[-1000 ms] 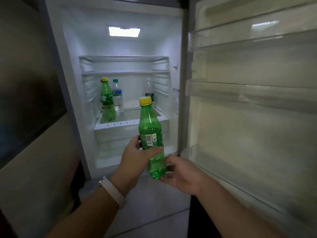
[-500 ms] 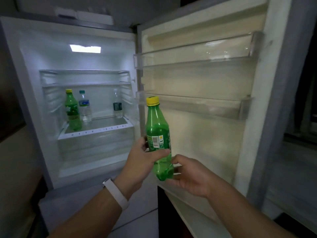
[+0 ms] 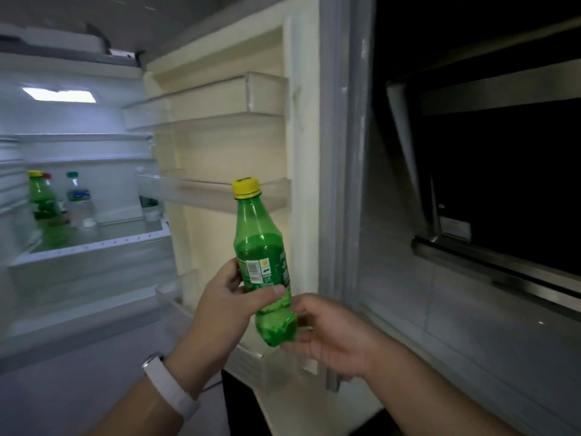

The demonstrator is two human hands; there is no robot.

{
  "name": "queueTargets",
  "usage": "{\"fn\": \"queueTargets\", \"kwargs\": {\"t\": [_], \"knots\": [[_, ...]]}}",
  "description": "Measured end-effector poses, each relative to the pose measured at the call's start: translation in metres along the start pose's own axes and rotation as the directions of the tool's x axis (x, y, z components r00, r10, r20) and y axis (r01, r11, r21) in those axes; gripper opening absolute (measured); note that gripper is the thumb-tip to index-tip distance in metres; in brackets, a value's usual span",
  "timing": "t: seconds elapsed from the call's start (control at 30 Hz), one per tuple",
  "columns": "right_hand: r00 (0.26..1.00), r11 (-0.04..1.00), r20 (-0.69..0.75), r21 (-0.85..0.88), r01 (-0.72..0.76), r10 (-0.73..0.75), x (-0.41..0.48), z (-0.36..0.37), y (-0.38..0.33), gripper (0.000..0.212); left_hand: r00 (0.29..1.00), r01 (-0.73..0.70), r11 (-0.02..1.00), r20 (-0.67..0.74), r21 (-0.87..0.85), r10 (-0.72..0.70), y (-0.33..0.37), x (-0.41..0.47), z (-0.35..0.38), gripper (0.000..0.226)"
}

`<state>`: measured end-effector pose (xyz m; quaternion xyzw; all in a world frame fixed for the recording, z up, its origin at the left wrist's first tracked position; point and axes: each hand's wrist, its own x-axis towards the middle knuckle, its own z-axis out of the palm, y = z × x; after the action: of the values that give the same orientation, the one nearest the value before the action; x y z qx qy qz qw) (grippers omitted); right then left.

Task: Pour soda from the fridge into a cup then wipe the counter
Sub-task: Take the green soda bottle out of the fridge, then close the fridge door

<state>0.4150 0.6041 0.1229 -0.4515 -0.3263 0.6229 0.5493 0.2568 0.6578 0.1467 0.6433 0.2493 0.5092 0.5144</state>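
A green soda bottle (image 3: 262, 253) with a yellow cap stands upright in front of the open fridge door (image 3: 239, 146). My left hand (image 3: 220, 306) grips the bottle around its label, thumb across the front. My right hand (image 3: 327, 332) cups the bottle's base from the right, fingers curled under it. No cup or counter is in view.
The lit fridge interior (image 3: 94, 247) at left holds another green bottle (image 3: 44, 209), a clear water bottle (image 3: 78, 199) and a small bottle (image 3: 149, 206) on a shelf. Empty door shelves (image 3: 207, 102) are behind the bottle. A dark window with a metal frame (image 3: 490, 265) is at right.
My view has swung to the right, so the fridge interior now sits at the far left and the dark window appears. Both hands keep hold of the bottle.
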Motion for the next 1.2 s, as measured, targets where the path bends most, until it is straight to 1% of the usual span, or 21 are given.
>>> {"fn": "queueTargets", "kwargs": {"t": [0.2,0.3,0.37,0.43,0.47,0.5,0.53,0.6,0.63,0.67,0.7,0.77,0.87,0.93,1.07,1.2], "knots": [[0.999,0.999,0.017,-0.019,-0.05,0.051,-0.029,-0.048,-0.002,0.028,0.999,0.038,0.999,-0.025,-0.036,-0.039,-0.015,-0.021,0.056,0.054],[0.999,0.998,0.014,-0.024,-0.052,0.052,-0.041,-0.066,-0.002,0.029,0.998,0.057,0.998,-0.015,-0.023,-0.057,-0.017,-0.025,0.075,0.059],[0.999,0.999,0.015,-0.033,-0.041,0.042,-0.046,-0.075,-0.003,0.028,0.997,0.071,0.997,-0.011,-0.02,-0.071,-0.017,-0.025,0.085,0.055],[1.0,0.996,-0.017,-0.089,-0.006,0.004,-0.05,-0.083,-0.004,0.026,0.997,0.073,0.997,-0.012,-0.024,-0.074,-0.016,-0.026,0.093,0.053],[0.998,0.988,-0.051,-0.152,0.021,-0.029,-0.05,-0.086,-0.004,0.024,0.997,0.073,0.997,-0.014,-0.024,-0.073,-0.015,-0.026,0.096,0.052],[0.991,0.964,-0.099,-0.257,0.065,-0.094,-0.05,-0.09,-0.005,0.022,0.997,0.075,0.997,-0.017,-0.023,-0.076,-0.014,-0.026,0.098,0.051],[0.97,0.917,-0.158,-0.382,0.112,-0.184,-0.049,-0.094,-0.007,0.021,0.996,0.081,0.996,-0.021,-0.024,-0.081,-0.014,-0.027,0.099,0.049],[0.881,0.791,-0.264,-0.586,0.176,-0.392,-0.046,-0.1,-0.013,0.02,0.995,0.095,0.995,-0.024,-0.028,-0.096,-0.012,-0.028,0.099,0.044],[0.829,0.743,-0.282,-0.633,0.216,-0.482,-0.044,-0.102,-0.018,0.023,0.995,0.1,0.995,-0.022,-0.028,-0.1,-0.011,-0.029,0.098,0.043],[0.785,0.7,-0.276,-0.665,0.26,-0.554,-0.041,-0.104,-0.022,0.031,0.995,0.1,0.995,-0.019,-0.028,-0.101,-0.01,-0.03,0.098,0.043],[0.758,0.667,-0.254,-0.683,0.299,-0.601,-0.037,-0.106,-0.027,0.044,0.995,0.1,0.994,-0.019,-0.032,-0.101,-0.01,-0.032,0.097,0.043],[0.751,0.623,-0.181,-0.694,0.36,-0.635,-0.026,-0.107,-0.035,0.066,0.994,0.104,0.994,-0.034,-0.044,-0.106,-0.006,-0.035,0.095,0.043],[0.752,0.536,-0.071,-0.746,0.396,-0.655,-0.008,-0.099,-0.036,0.078,0.991,0.111,0.993,-0.063,-0.048,-0.114,-0.003,-0.037,0.089,0.041],[0.733,0.492,-0.051,-0.772,0.402,-0.679,0.004,-0.092,-0.031,0.08,0.989,0.115,0.992,-0.088,-0.05,-0.119,-0.002,-0.04,0.084,0.041],[0.671,0.426,-0.072,-0.821,0.38,-0.738,0.012,-0.08,-0.02,0.087,0.984,0.121,0.992,-0.129,-0.036,-0.125,0.002,-0.049,0.071,0.045],[0.642,0.387,-0.001,-0.799,0.461,-0.767,0.01,-0.073,-0.009,0.084,0.976,0.139,0.99,-0.167,-0.009,-0.139,0.003,-0.059,0.055,0.041]]}}
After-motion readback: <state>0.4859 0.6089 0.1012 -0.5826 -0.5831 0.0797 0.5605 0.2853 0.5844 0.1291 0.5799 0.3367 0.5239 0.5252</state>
